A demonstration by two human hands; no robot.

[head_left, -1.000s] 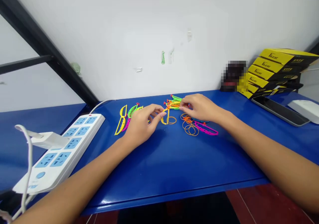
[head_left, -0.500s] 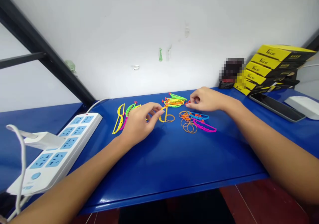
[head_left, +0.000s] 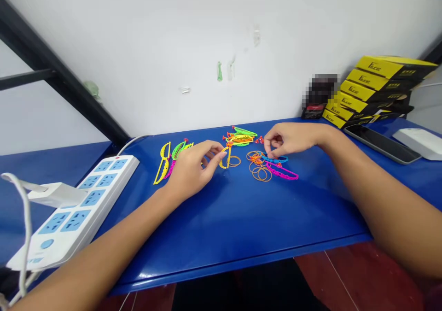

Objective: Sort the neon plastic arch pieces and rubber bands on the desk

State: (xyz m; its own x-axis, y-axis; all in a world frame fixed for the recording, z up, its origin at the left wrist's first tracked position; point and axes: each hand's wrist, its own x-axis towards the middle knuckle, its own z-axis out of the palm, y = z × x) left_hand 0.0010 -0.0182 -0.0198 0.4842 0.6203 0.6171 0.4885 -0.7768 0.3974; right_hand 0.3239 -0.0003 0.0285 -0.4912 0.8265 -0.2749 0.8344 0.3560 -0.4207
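My left hand (head_left: 196, 166) pinches a small yellow plastic toy bow (head_left: 224, 158) between thumb and fingers. An orange tip sits at the bow's top, and a rubber band (head_left: 235, 161) shows just right of it. My right hand (head_left: 283, 139) is closed, fingertips down at a blue toy bow (head_left: 278, 159); whatever they grip is hidden. Below that lies a magenta bow (head_left: 285, 172). Several loose rubber bands (head_left: 261, 173) are left of these bows. Small red suction cups (head_left: 258, 139) rest just left of my right hand.
Behind the hands lies a pile of green, yellow and orange bows (head_left: 241, 138); more bows (head_left: 165, 163) are at left. A white power strip (head_left: 100, 189) flanks my left arm. Yellow boxes (head_left: 373, 87), a phone (head_left: 381, 143) and a white box (head_left: 423, 143) stand right on the blue table (head_left: 221, 237).
My right hand has moved from the red suction cups down and toward me to the blue bow. My left hand keeps the yellow bow in nearly the same place.
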